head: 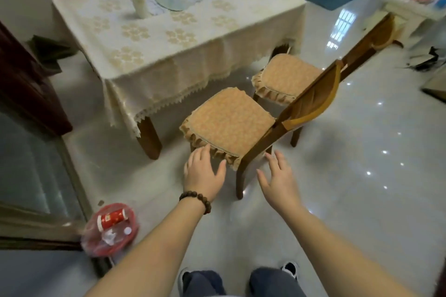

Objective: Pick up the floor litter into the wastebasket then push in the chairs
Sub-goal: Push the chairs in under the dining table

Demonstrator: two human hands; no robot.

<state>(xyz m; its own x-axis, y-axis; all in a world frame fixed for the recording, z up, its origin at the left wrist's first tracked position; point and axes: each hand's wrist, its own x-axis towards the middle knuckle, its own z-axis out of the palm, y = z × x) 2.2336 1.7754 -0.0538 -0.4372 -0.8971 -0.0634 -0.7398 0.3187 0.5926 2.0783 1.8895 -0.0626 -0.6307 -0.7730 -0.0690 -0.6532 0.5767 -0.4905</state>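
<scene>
Wooden chair with an orange frilled cushion [229,120] stands mid-frame, pulled out from the cloth-covered table [169,38]; rigid and probably fairly heavy, best gripped by its frame, not the soft cushion. Left hand [204,176] and right hand [280,181] reach spread, holding nothing

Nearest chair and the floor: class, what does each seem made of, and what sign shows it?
Nearest brown chair: apparently varnished wood, by its grain and sheen, with an orange frilled fabric seat cover. Pale glossy floor: likely polished tile or stone, since it mirrors lights.
</scene>
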